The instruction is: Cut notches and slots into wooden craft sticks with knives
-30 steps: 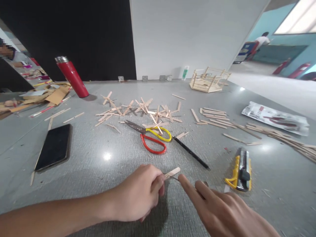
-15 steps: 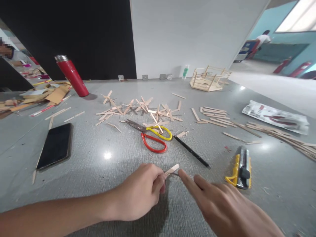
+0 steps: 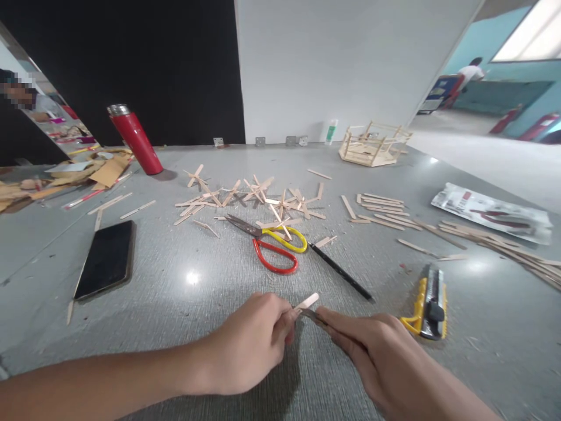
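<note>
My left hand (image 3: 263, 342) pinches a short pale wooden stick (image 3: 309, 300), whose rounded end points up and to the right. Between thumb and fingers, my right hand (image 3: 368, 345) grips a thin dark blade (image 3: 310, 315) that meets the stick beside my left fingertips. Beyond the hands lie scissors (image 3: 280, 248) with one yellow and one red handle, and a black pen (image 3: 342, 272). A yellow and black cutter (image 3: 432, 304) rests to the right of my right hand.
Loose sticks (image 3: 258, 193) are scattered mid-table, more (image 3: 381, 204) at right. A wooden frame (image 3: 372, 146), glue stick (image 3: 331, 132), and white packet (image 3: 491, 213) stand or lie farther back. At left are a phone (image 3: 105, 260), red bottle (image 3: 135, 140) and cardboard (image 3: 109, 169). People are in the background.
My right fingers have closed around the dark blade, and more of it shows. My left hand and the stick have hardly moved. The view has shifted slightly.
</note>
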The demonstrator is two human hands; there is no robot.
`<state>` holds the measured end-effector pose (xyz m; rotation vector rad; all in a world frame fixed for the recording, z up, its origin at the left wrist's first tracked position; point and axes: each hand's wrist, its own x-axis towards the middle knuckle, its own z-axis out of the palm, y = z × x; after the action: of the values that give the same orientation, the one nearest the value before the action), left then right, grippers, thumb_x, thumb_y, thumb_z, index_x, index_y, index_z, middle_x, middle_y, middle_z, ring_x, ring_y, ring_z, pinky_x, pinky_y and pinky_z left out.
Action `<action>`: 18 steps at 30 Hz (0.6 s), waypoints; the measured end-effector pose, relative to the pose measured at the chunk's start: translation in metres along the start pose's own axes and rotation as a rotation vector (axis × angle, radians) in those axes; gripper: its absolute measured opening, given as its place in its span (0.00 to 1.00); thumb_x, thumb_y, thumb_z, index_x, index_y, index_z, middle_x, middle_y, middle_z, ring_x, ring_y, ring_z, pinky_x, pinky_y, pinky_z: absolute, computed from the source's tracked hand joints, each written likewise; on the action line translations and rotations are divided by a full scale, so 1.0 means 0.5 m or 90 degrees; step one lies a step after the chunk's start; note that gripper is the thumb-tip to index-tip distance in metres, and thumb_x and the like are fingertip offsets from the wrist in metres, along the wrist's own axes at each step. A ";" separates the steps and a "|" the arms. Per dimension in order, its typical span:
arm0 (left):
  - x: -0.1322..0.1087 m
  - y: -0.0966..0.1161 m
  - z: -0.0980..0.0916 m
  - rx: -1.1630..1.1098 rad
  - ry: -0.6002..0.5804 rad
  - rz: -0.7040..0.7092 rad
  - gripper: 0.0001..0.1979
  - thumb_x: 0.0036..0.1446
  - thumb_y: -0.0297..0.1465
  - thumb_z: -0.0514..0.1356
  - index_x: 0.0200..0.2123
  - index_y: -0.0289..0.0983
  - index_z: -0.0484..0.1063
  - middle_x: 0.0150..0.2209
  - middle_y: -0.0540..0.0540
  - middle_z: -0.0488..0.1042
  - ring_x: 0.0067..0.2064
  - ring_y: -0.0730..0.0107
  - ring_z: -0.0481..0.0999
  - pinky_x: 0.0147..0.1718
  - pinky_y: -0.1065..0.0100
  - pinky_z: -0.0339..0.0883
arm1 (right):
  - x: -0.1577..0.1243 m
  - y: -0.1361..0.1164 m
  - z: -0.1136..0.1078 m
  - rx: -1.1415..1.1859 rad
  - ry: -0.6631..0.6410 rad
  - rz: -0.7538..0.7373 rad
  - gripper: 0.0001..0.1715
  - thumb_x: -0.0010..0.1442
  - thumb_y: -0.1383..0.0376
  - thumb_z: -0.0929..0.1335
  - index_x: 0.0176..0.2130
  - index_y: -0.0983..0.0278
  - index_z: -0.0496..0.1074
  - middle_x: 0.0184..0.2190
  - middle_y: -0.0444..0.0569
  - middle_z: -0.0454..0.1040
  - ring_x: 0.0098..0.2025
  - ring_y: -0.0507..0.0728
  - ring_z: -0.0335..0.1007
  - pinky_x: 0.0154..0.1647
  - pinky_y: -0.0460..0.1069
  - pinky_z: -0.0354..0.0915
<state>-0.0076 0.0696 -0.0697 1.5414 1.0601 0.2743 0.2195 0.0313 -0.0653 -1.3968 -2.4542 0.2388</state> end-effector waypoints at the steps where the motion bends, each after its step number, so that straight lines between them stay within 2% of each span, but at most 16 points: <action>1: 0.000 -0.001 0.000 -0.010 -0.003 -0.005 0.15 0.70 0.35 0.53 0.28 0.39 0.62 0.19 0.57 0.60 0.18 0.78 0.59 0.18 0.75 0.49 | -0.002 0.002 -0.001 -0.030 -0.005 -0.018 0.32 0.62 0.80 0.61 0.56 0.60 0.77 0.25 0.42 0.80 0.21 0.51 0.75 0.21 0.43 0.67; 4: -0.001 -0.006 0.000 -0.044 -0.010 -0.024 0.15 0.70 0.36 0.52 0.30 0.39 0.63 0.20 0.56 0.61 0.17 0.79 0.58 0.18 0.76 0.49 | -0.006 0.011 -0.004 -0.189 0.025 -0.131 0.37 0.54 0.83 0.61 0.58 0.66 0.75 0.26 0.43 0.79 0.18 0.53 0.73 0.18 0.46 0.66; 7: 0.000 -0.011 0.000 -0.070 -0.011 -0.034 0.16 0.71 0.38 0.52 0.30 0.39 0.63 0.19 0.57 0.61 0.17 0.80 0.57 0.16 0.77 0.49 | -0.004 0.021 -0.005 -0.283 0.040 -0.224 0.36 0.50 0.83 0.61 0.55 0.68 0.75 0.25 0.44 0.77 0.17 0.57 0.73 0.15 0.49 0.67; 10: 0.007 -0.015 -0.003 -0.102 -0.013 -0.038 0.18 0.72 0.41 0.50 0.30 0.40 0.63 0.18 0.58 0.58 0.15 0.79 0.55 0.14 0.77 0.50 | -0.004 0.025 -0.007 -0.190 0.010 -0.166 0.43 0.50 0.85 0.60 0.61 0.67 0.70 0.33 0.46 0.82 0.23 0.55 0.78 0.22 0.47 0.72; 12: 0.013 -0.017 -0.002 -0.129 -0.010 -0.038 0.19 0.73 0.42 0.48 0.30 0.41 0.62 0.17 0.59 0.57 0.14 0.78 0.54 0.13 0.76 0.51 | -0.007 0.028 -0.013 -0.127 0.020 -0.113 0.44 0.50 0.84 0.58 0.63 0.65 0.69 0.39 0.50 0.84 0.29 0.55 0.82 0.28 0.46 0.75; 15: 0.017 -0.018 0.007 -0.175 0.026 -0.024 0.20 0.74 0.44 0.45 0.32 0.41 0.61 0.17 0.60 0.56 0.15 0.78 0.53 0.13 0.76 0.50 | -0.015 0.036 -0.031 -0.079 0.079 -0.072 0.34 0.59 0.81 0.58 0.60 0.65 0.71 0.42 0.55 0.85 0.36 0.58 0.84 0.33 0.47 0.77; 18: 0.011 -0.019 0.027 -0.225 0.108 0.045 0.21 0.74 0.47 0.46 0.32 0.41 0.61 0.18 0.60 0.56 0.16 0.80 0.53 0.15 0.77 0.50 | -0.020 0.046 -0.046 -0.052 0.133 -0.037 0.22 0.71 0.72 0.59 0.60 0.62 0.69 0.36 0.50 0.84 0.31 0.55 0.82 0.29 0.44 0.74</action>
<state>0.0003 0.0639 -0.0839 1.2532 1.0252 0.6169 0.2508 0.0346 -0.0522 -1.3084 -2.3502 -0.0212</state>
